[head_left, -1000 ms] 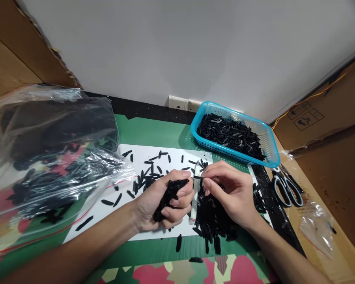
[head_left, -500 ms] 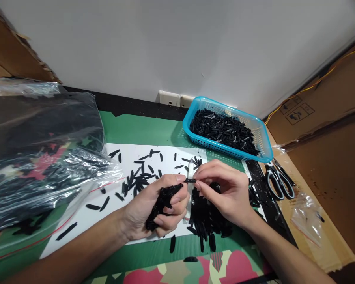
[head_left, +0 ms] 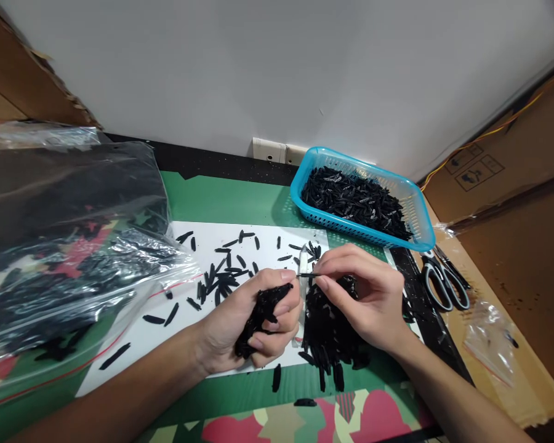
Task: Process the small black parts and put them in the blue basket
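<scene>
My left hand [head_left: 258, 323] is closed round a clump of small black strips [head_left: 261, 317], pressed into the palm by curled fingers. Between its thumb and forefinger and the fingertips of my right hand [head_left: 362, 295] stretches one thin black strip [head_left: 308, 275], lying level. My right hand pinches the strip's right end; whether the left fingertips grip the other end is hard to see. Under my right hand lies a dense pile of black strips [head_left: 332, 332]. A narrow whitish tool or packet [head_left: 303, 261] shows upright behind the held strip. Loose strips [head_left: 221, 283] are scattered on white paper [head_left: 133, 363].
A blue basket [head_left: 364, 231] full of black strips stands at the back right by the wall. A large clear zip bag [head_left: 74, 246] with more strips covers the left side. Scissors [head_left: 441, 286] and a small plastic bag [head_left: 489, 338] lie on cardboard at the right.
The view has shifted slightly, so everything sits a little further right. The strip between my hands looks thinner, as if turned, and my fingertips are slightly further apart.
</scene>
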A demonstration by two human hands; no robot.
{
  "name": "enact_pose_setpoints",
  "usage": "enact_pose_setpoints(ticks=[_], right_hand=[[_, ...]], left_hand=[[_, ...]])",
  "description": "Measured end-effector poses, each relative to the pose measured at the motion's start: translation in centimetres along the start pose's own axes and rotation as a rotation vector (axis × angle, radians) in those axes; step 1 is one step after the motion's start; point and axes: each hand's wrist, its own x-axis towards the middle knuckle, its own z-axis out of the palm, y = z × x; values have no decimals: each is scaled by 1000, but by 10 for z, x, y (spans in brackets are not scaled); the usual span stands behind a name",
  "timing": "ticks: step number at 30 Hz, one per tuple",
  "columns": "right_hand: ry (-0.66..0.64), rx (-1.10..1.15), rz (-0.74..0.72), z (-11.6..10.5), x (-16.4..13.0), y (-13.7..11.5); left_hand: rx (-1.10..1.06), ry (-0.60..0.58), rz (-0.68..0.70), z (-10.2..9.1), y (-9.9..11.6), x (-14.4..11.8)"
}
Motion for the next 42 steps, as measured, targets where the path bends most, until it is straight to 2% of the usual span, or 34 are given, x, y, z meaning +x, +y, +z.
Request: enact_pose_setpoints(ticks=[4,6,8,11,13,18,22,26,33,42], right_hand=[[142,-179,-28,-9,2,1],[142,-271,-30,-10,1,1],[40,-331,-82,-6,-3,-1],[-190,-428,-276,10,-12,-6],[-293,-507,-369,24,-19,-9],[-360,-568,-347,43,-25,-9],[-408,-519,-334,38,-22,-4],[-354,-504,-341,28,-18,2],[-234,-420,-357,13,-10,5],[-185,-534,-391,2,-5,7]], left_hand=[[-77,7,132,5,3,-2],[-114,11,235,7,7,-4],[-139,25,318,8,10,-6],[-176,51,394,8,14,-7],[-200,54,419,7,14,-7],[-238,53,421,9,10,-6],[-247,85,434,10,12,-7],[-249,116,458,10,17,-10],[-171,120,441,9,20,-10],[30,215,89,11,15,-3]])
